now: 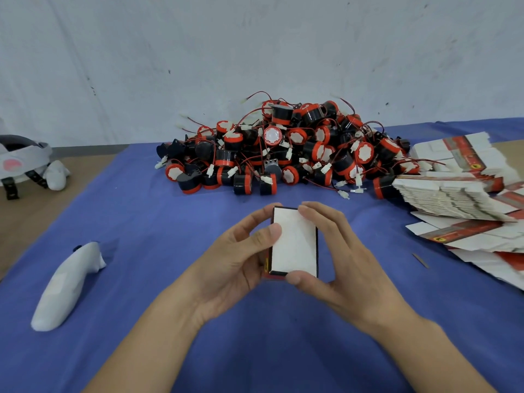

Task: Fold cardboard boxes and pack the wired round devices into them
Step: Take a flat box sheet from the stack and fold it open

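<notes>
Both hands' fingers (263, 232) grip the box (293, 242); its long axis points away, white face up.

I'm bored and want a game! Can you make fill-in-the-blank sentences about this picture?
The left hand and right hand hold one small ____. The pile of round devices sits on a ____ cloth. The flat boxes lie on the ____ side of the pile.
Missing words: box; blue; right.
</notes>
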A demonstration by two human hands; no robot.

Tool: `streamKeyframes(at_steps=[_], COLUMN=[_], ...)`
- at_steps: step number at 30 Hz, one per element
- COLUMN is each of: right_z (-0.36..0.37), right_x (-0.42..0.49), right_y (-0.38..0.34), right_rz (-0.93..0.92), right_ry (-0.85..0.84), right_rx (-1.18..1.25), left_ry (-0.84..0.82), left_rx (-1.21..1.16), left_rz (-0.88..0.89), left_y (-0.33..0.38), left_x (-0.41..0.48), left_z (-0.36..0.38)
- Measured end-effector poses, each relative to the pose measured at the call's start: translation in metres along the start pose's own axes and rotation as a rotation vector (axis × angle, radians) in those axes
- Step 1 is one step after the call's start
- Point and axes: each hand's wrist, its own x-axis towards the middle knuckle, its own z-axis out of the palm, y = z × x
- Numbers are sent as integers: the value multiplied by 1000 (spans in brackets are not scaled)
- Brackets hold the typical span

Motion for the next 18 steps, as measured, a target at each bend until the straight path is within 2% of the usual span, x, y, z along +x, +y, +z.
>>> streamKeyframes(at_steps=[9,18], right_z=[5,11], right_x=[-2,-1], right_y=[5,3], right_rz=[45,91], right_ry=[-155,-200], right_rx=[-24,-2], left_ry=[11,-17], left_rx=[273,356], left_rz=[33,40], left_y=[-2,1], left_x=[2,1], left_z=[-10,-14])
